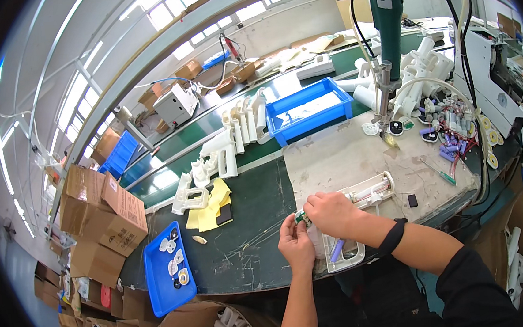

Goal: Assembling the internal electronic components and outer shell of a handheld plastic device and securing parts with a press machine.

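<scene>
A small green circuit board (300, 216) is pinched at the fingertips of my left hand (297, 244). My right hand (330, 214) reaches over from the right, its fingers closed at the same board and partly covering it. Beneath my hands lies an open white plastic housing half (387, 184) with a handle. A clear and metallic cylindrical part (363, 193) sits in its long section, and a purple battery cell (337, 251) in the handle. My right wrist and forearm hide the housing's middle.
A green electric screwdriver (388, 27) hangs above the bench. Purple cells and motors (449, 130) pile up at right, near a screwdriver (445, 176) and black block (412, 201). Blue trays (153, 267) (312, 129), yellow sheets (207, 214) and white housings (218, 161) stand left and behind.
</scene>
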A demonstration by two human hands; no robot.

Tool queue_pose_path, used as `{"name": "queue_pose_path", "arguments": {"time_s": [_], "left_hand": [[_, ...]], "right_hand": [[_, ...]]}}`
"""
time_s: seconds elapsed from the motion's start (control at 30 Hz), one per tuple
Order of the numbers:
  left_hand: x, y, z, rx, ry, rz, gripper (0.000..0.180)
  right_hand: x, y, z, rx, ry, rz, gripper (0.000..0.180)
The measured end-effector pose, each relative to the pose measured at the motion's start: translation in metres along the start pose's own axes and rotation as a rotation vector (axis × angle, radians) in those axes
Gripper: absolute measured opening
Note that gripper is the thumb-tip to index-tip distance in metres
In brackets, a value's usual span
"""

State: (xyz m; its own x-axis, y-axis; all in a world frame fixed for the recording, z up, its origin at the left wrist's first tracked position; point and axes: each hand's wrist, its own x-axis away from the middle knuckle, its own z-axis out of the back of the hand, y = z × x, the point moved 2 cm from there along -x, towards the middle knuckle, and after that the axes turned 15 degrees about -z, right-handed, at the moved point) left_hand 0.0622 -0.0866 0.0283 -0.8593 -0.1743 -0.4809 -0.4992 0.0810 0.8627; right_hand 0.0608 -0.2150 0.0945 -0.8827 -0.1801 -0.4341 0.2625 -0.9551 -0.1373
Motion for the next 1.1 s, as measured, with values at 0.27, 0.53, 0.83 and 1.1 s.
{"name": "queue_pose_path", "arguments": {"time_s": [0.27,0.53,0.83,1.1], "left_hand": [[-0.001,0.000,0.026,-0.385,0.021,-0.141,0.024],[0.006,-0.040,-0.021,-0.107,0.005,-0.291,0.030],[-0.003,-0.034,-0.003,-0.068,0.030,-0.280,0.031],[0.002,-0.041,-0.011,-0.062,0.046,-0.312,0.031]], "right_hand": [[-0.016,-0.012,-0.011,-0.104,-0.148,-0.027,0.008],[-0.005,0.041,-0.032,-0.193,-0.006,-0.203,0.011],[-0.019,0.044,-0.053,-0.360,-0.069,-0.155,0.010],[-0.012,0.028,-0.035,-0.237,0.004,-0.029,0.008]]}}
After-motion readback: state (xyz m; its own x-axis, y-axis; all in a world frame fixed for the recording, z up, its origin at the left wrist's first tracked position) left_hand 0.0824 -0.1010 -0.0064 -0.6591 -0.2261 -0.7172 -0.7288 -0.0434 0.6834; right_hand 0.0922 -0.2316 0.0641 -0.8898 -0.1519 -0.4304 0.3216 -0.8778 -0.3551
